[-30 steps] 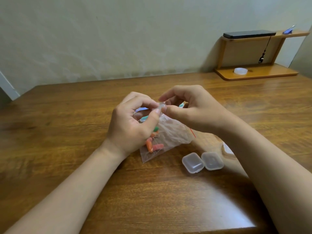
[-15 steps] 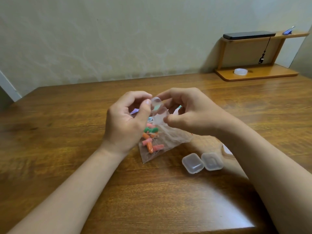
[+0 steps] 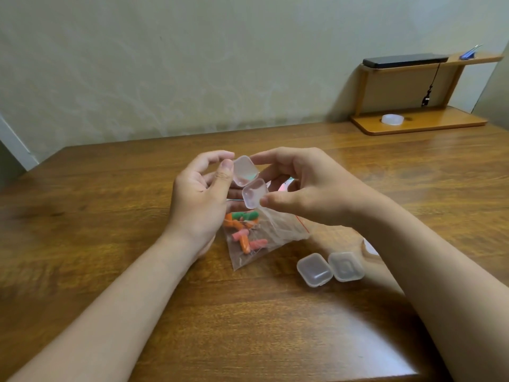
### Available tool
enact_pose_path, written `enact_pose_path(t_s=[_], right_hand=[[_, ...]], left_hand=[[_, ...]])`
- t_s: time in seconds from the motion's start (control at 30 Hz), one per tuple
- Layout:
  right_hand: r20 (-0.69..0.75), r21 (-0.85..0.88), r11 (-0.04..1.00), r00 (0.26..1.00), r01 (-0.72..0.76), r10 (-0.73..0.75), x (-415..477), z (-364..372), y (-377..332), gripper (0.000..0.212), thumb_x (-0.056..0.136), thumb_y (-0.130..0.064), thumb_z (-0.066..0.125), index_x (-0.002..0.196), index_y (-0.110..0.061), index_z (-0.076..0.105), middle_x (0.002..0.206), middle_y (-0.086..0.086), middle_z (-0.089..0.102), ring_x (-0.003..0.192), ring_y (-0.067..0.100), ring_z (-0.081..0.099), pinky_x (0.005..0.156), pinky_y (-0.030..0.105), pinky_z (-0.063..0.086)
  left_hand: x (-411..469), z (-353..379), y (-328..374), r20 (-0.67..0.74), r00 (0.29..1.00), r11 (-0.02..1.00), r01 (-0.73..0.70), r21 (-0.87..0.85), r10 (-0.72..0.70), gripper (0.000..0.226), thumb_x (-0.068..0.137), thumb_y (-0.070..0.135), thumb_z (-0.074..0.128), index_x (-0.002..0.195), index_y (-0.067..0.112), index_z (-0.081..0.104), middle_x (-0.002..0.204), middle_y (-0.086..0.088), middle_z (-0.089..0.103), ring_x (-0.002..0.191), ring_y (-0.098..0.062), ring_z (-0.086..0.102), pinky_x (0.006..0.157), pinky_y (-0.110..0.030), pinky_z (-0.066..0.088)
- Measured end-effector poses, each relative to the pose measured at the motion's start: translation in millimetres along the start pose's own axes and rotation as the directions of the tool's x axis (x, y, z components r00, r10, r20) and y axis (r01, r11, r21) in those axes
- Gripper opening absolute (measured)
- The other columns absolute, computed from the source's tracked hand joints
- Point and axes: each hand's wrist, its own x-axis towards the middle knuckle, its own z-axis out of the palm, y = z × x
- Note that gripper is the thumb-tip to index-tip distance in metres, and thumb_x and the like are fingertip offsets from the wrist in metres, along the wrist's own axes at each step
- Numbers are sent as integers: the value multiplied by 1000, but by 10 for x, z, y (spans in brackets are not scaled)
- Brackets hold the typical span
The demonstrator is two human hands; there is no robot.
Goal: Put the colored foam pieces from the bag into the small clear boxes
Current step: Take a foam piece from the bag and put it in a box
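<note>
Head view. Both hands are up off the table [image 3: 82, 216], pinching one small clear box [image 3: 250, 182] between them. It is hinged open, its two halves lying in a line from 11 to 5 o'clock. The left hand [image 3: 202, 197] grips the upper half with thumb and curled forefinger. The right hand [image 3: 305, 186] has its thumb on the lower half and its forefinger reaching to the upper one. Neither hand is free.

The bag [image 3: 275, 230] lies flat on the table at 6 o'clock from the box, partly under both hands. Its long axis seems to run from a corner at 7 o'clock up to a red-lined edge at 2 o'clock, which I take for the mouth, so it points toward the right wrist. The foam pieces [image 3: 243, 232], green, orange and pink, are bunched in the left part of the bag, just beside the left wrist.

I judge the right hand nearer the mouth and the left nearer the pieces.

A second box [image 3: 329, 268] lies open at 4 o'clock from the bag, close but apart. A shelf [image 3: 418, 125] stands at 2 o'clock, well away.
</note>
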Motion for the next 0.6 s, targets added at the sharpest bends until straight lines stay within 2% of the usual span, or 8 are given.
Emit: enact_pose_path(t_s=[0.13,0.23,0.33,0.43,0.53,0.6], right_hand=[[9,-22,1000,1000,17,-17,-7,26,-17,72,81,-12,80,143,-20,45,105,-5,71,87,6,66,71,17,50],[-2,-6,1000,1000,20,-20,-13,29,-6,64,81,-10,79,135,-21,46,102,-5,69,88,10,66,71,19,53],[-19,-48,999,1000,15,-16,-4,24,12,59,81,-13,80,129,-24,49,104,-7,69,89,9,66,73,20,55],[-58,-106,994,998,16,-22,5,8,29,56,81,-16,80,128,-27,52,105,-11,67,89,6,66,73,21,55],[-76,-131,991,997,23,-33,8,-3,42,54,80,-16,81,127,-26,55,104,-12,68,88,7,66,74,23,56],[-75,-156,988,997,22,-34,14,6,53,54,80,-16,81,126,-26,56,104,-12,68,87,6,66,74,24,57]], left_hand=[[5,-10,10,-2,1000,999,30,-19,-30,12,103,14,54,102,21,64,82,-12,73,70,-28,74,55,-35,57],[2,-4,21,-2,998,998,55,-32,-55,15,103,14,55,100,17,69,84,-12,74,73,-29,75,58,-37,59],[19,-17,26,-13,996,995,89,-42,-90,18,104,14,54,106,15,71,82,-10,74,72,-27,74,54,-32,57],[34,-27,13,-17,992,992,123,-33,-123,21,104,13,52,116,21,67,70,-5,70,66,-22,70,54,-33,57],[26,-21,36,26,987,987,157,-48,-156,23,105,14,51,118,22,68,85,-18,73,71,-31,72,57,-37,60],[16,-25,62,86,977,976,200,-84,-193,22,103,14,54,120,19,67,93,-19,75,81,-35,74,57,-35,60]])
